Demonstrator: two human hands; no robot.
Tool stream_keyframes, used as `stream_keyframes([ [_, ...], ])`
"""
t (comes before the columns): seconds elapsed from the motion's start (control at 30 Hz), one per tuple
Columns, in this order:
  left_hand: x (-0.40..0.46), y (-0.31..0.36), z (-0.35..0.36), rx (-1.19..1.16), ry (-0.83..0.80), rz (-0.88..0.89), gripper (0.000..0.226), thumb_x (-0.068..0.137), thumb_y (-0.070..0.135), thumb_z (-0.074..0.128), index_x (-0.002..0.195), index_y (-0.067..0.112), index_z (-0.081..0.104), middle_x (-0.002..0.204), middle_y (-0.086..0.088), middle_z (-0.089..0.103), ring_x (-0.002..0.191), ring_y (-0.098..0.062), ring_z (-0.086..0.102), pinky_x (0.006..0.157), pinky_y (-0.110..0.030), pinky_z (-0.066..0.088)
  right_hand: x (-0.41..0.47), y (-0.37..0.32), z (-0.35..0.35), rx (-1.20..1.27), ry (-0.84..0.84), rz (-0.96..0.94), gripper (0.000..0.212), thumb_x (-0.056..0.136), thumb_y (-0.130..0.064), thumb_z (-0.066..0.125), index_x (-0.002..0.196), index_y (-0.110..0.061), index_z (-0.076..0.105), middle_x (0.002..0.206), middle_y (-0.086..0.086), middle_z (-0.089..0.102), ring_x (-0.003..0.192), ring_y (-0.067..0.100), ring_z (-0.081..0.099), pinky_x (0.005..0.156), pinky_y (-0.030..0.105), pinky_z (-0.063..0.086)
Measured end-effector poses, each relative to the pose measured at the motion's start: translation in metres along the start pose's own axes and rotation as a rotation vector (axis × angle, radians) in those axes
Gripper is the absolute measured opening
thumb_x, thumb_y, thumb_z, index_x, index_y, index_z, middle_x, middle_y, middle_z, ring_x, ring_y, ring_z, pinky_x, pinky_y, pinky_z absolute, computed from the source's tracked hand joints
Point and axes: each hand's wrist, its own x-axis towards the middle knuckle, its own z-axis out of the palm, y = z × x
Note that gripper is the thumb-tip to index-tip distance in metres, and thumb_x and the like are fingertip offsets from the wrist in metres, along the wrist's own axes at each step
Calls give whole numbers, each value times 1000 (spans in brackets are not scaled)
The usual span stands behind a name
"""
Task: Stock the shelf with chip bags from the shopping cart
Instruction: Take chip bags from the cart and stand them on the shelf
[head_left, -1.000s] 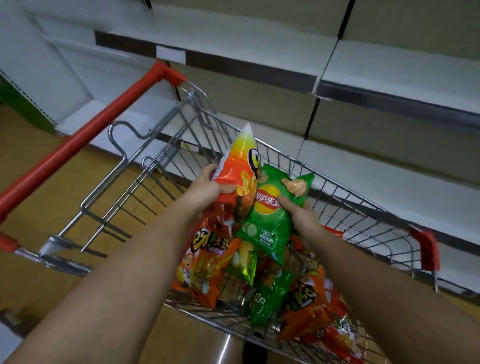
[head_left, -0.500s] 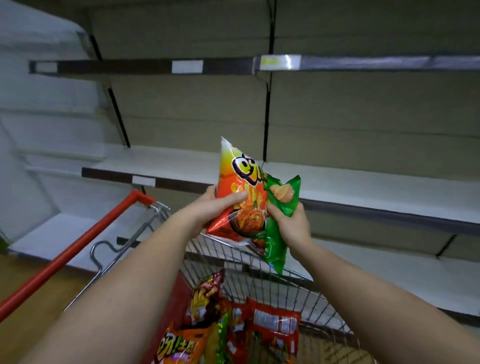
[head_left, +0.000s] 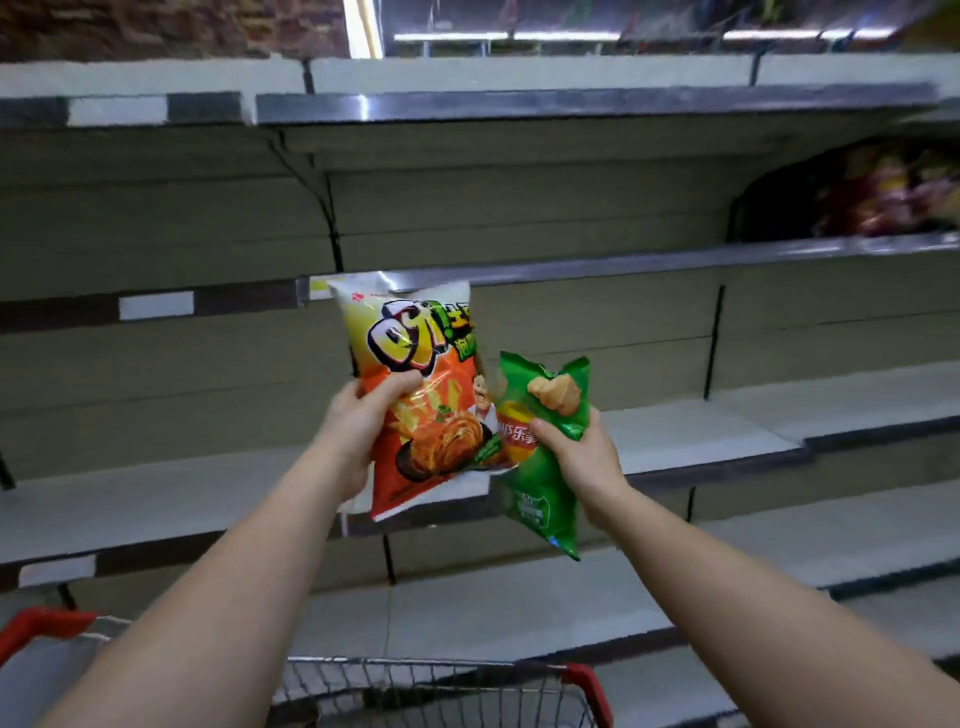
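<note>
Showing the head view: two bags are held up in front of the shelf (head_left: 675, 452), above the cart (head_left: 441, 675). The orange bag (head_left: 415, 395) is gripped at its left edge by the left hand (head_left: 358, 426), the thumb laid across its front and the grip clamped on it. The green bag (head_left: 545, 467) is pinched about its middle by the right hand (head_left: 582, 457), the grip likewise closed round it. The two bags are seen touching or overlapping at their inner edges. Neither bag is set on a shelf board yet; both are carried clear of it. The boards directly ahead are seen bare. Blurred packets (head_left: 883, 192) are visible on an upper board at far right; what they are cannot be told. Only the cart's far rim is shown, so its remaining load is hidden. The task is judged to be at an early stage: two bags lifted out, placement pending, most of the shelving unfilled.
</note>
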Motion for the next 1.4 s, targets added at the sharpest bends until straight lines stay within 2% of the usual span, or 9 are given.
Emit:
stream_keyframes([
  [0.17,-8,-2,84,-223,-209,90,60,65,34,65,122,16,57,100,-1,69,82,-14,65,64,-27,50,-3,16,-66,132,173,68,55,71,-38,75,115,-17,52,112,9,66,103,29,63,96,49,48],
  [0.33,-31,-5,166,-234,-338,98,56,53,36,70,106,22,60,82,7,71,74,-10,63,61,-26,47,-6,-2,-153,248,233,26,46,78,-26,73,118,-14,52,110,10,67,101,28,64,93,48,51],
  [0.47,-40,-2,222,-250,-325,124,89,50,35,78,130,11,47,117,-10,65,95,-23,64,83,-37,53,-5,-31,-257,258,365,-43,52,72,-31,77,115,-14,53,112,12,66,100,29,65,92,48,51],
  [0.53,-49,-8,257,-176,-319,153,80,66,24,78,135,8,40,125,-16,59,99,-26,61,86,-39,50,-11,-51,-311,294,373,-64,37,78,-27,72,109,-13,58,110,14,67,97,30,66,88,46,53],
  [0.67,-77,-36,348,-61,-436,142,62,81,14,67,135,7,38,121,-16,58,89,-22,62,75,-35,50,-23,-76,-415,345,341,-97,34,87,-26,63,117,-11,57,102,13,69,82,26,69,70,35,57],
  [0.77,-103,-55,422,-40,-573,146,85,55,31,79,129,10,43,112,-12,62,83,-17,62,68,-30,49,-35,-78,-480,269,329,-112,25,88,-23,60,111,-13,56,90,8,70,67,19,71,58,30,58],
  [0.97,-147,-79,562,93,-764,165,88,62,26,81,136,11,35,109,-4,59,82,-9,58,65,-20,45,-48,-71,-599,71,540,-175,25,83,-29,67,103,-22,53,107,11,67,95,28,66,86,45,54],
  [1.13,-157,-90,669,157,-797,240,87,70,20,80,141,14,30,117,-4,57,93,-16,55,84,-29,44,-38,-66,-687,-2,669,-218,42,81,-38,67,116,-24,48,113,6,64,99,26,65,89,47,53],
  [1.4,-106,-103,840,120,-837,337,83,68,24,82,137,15,37,119,-5,58,100,-21,57,92,-33,45,53,-66,-818,-16,751,-275,45,84,-36,64,122,-21,46,115,7,64,99,25,65,86,43,54],
])
